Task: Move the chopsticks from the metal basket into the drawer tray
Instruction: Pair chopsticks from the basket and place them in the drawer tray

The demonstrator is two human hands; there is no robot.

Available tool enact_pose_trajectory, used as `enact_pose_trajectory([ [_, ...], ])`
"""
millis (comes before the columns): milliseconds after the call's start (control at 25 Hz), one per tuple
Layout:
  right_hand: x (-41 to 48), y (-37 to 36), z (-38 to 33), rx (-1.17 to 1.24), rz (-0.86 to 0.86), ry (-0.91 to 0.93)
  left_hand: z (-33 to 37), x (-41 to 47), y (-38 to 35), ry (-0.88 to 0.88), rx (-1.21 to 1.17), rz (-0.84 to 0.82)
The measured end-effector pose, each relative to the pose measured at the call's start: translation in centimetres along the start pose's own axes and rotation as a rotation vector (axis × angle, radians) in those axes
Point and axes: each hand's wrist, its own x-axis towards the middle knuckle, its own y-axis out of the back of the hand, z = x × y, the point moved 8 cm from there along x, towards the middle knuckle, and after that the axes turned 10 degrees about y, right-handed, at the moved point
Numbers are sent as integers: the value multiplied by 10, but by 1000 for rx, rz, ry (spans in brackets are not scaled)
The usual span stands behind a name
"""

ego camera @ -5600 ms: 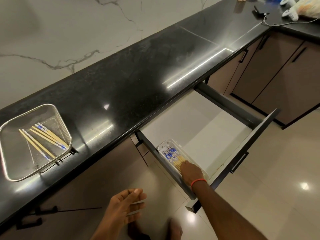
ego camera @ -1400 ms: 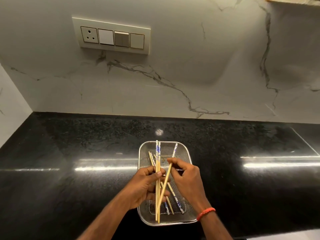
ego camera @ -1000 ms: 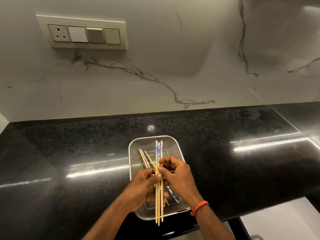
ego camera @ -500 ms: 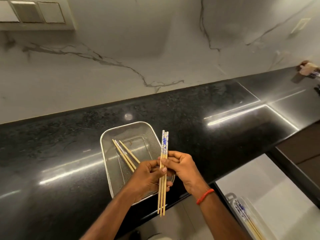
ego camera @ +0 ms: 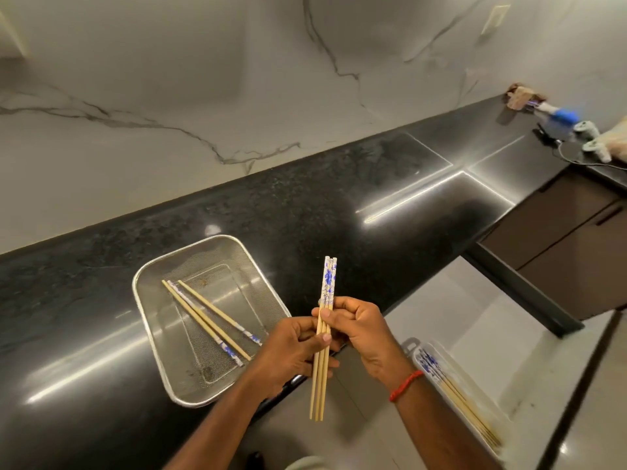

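Note:
Three wooden chopsticks with blue-patterned tops form a bundle (ego camera: 327, 286) held upright by both hands over the counter's front edge. My left hand (ego camera: 293, 351) grips the bundle from the left and my right hand (ego camera: 359, 325), with a red wrist band, grips it from the right. The metal mesh basket (ego camera: 149, 293) sits on the black counter to the left, with three chopsticks (ego camera: 207, 320) lying slantwise in it. At lower right the open drawer (ego camera: 481, 320) holds a white tray (ego camera: 488, 395) with several chopsticks (ego camera: 454, 391) in it.
The black counter (ego camera: 339, 212) runs along a marble wall. At the far right end lie a blue-and-white device (ego camera: 559, 118), a cable and other small items. Brown cabinet doors (ego camera: 570, 239) stand beyond the drawer's dark side rail.
Both hands have lifted a bundle of chopsticks out of the basket and carried it right, past the basket's edge. The view has swung right, bringing the open drawer and tray into sight.

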Motion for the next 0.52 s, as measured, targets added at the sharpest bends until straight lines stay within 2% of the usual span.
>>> enact_pose_trajectory([
  [200, -25, 43, 5, 62, -4, 2, -10, 8, -43, -2, 108, 8],
  [520, -61, 178, -1, 218, 166, -11, -35, 19, -126, 46, 100, 134],
])
